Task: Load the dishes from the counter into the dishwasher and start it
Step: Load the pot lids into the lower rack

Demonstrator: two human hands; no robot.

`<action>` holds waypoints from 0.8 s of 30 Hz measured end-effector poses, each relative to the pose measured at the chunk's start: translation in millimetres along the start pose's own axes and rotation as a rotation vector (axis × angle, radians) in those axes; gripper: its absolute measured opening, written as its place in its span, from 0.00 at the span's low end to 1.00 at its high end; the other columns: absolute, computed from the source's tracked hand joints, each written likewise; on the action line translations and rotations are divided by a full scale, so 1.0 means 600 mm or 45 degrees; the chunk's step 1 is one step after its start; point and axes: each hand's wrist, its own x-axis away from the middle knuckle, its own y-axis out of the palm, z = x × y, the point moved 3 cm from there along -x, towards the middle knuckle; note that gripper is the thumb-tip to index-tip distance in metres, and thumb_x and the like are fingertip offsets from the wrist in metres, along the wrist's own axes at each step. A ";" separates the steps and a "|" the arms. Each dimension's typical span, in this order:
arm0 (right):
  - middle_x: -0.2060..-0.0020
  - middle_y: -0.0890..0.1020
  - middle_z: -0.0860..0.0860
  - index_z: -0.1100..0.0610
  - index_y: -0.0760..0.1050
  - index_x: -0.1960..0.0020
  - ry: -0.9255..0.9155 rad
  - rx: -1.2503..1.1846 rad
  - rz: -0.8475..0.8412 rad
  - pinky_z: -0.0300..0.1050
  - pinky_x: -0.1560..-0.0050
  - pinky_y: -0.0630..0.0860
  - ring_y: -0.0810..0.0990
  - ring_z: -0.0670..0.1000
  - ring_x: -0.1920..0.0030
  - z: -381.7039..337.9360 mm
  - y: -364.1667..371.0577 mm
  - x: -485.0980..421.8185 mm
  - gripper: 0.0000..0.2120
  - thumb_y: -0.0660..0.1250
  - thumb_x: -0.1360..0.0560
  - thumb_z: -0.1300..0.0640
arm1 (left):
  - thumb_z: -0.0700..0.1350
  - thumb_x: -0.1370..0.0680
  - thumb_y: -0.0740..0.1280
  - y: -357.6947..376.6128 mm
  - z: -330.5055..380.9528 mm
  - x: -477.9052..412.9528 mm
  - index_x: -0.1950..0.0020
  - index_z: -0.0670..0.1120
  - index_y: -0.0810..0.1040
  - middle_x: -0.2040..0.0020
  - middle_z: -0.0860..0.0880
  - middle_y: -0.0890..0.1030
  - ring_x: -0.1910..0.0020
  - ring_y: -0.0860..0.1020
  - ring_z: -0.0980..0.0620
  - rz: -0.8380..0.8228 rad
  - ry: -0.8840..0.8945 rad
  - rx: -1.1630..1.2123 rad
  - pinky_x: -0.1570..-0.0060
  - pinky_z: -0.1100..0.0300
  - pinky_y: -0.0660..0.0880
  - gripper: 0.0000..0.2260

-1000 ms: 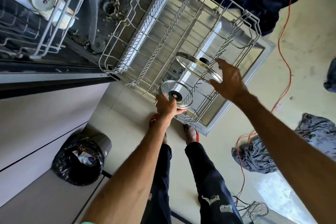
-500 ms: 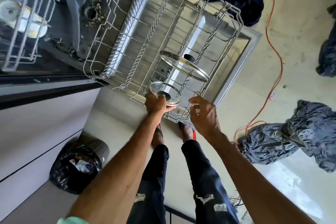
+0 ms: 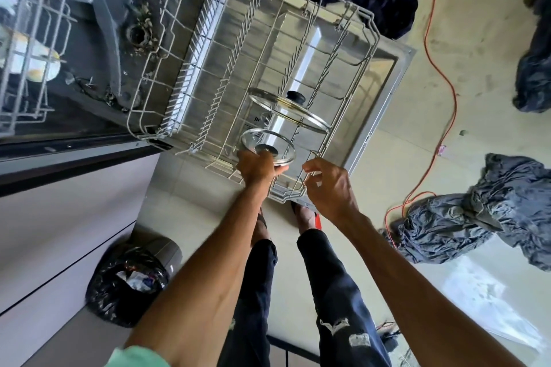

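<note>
Farthest left of the pulled-out white wire lower rack [image 3: 192, 68] hangs the white wire upper rack [image 3: 28, 48] with pale cups in it. Below that, well apart from the lower rack's near left corner, stands a bin lined with a black plastic bag [image 3: 128, 283].

At the lower rack's near edge our left hand [image 3: 256, 168] has its fingers curled round the near rim of the small round glass lid with a steel rim and dark knob [image 3: 269, 143]. The lid is tipped over the tines there, and we judge that it is about to be set down. Just beyond it in the same rack, the large round glass lid with a steel rim and black knob [image 3: 293, 113] leans among the tines.

Glass lids like these will be stiff, fairly light, smooth and breakable. The steel rim or the knob is the place to take hold, and the small lid should go down gently so it does not knock its neighbour.

At the lower rack's near right corner our right hand [image 3: 329, 185] has bent fingers. We cannot tell whether it grips the wire or only hovers.

To the right of the rack, an orange cable [image 3: 443, 74] trails across the floor to a heap of crumpled grey cloth [image 3: 489, 217].
</note>
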 end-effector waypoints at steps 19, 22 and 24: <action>0.53 0.86 0.49 0.56 0.82 0.49 0.032 0.061 -0.046 0.50 0.49 0.83 0.85 0.48 0.54 0.003 -0.013 -0.041 0.13 0.64 0.27 0.67 | 0.44 0.15 0.60 0.032 0.033 -0.027 0.27 0.39 0.66 0.52 0.32 0.84 0.55 0.87 0.41 -0.523 -0.320 0.070 0.47 0.48 0.83 0.17; 0.54 0.86 0.49 0.56 0.82 0.49 0.005 0.070 -0.067 0.50 0.51 0.84 0.85 0.48 0.55 -0.009 -0.012 -0.041 0.13 0.64 0.27 0.67 | 0.46 0.15 0.60 0.023 0.030 -0.015 0.28 0.38 0.67 0.51 0.33 0.84 0.56 0.87 0.43 -0.524 -0.265 0.068 0.49 0.48 0.83 0.18; 0.54 0.86 0.49 0.56 0.82 0.49 0.004 0.076 -0.081 0.50 0.52 0.84 0.85 0.49 0.55 -0.013 -0.011 -0.039 0.13 0.64 0.28 0.67 | 0.47 0.15 0.59 0.015 0.027 -0.009 0.30 0.37 0.69 0.49 0.34 0.84 0.57 0.87 0.44 -0.492 -0.229 0.065 0.51 0.49 0.84 0.17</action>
